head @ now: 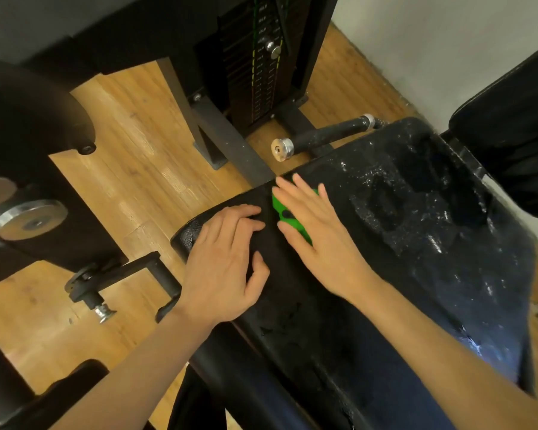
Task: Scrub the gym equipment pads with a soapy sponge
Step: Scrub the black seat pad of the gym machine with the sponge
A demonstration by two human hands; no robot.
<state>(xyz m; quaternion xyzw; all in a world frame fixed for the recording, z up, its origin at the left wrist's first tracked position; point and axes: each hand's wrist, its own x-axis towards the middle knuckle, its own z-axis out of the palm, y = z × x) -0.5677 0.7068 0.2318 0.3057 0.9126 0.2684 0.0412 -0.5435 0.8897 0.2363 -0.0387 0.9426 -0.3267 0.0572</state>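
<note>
Right hand (317, 240) flat, fingers straight, pressing green sponge (288, 217) onto wet black seat pad (416, 243). Left hand (227, 268) just beside, fingers loosely spread, resting on pad's left edge, gripping nothing.

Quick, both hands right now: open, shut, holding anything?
Left hand: open, fingers resting on the black pad, holding nothing.
Right hand: open, straight fingers pressing the green sponge flat on the pad.
</note>
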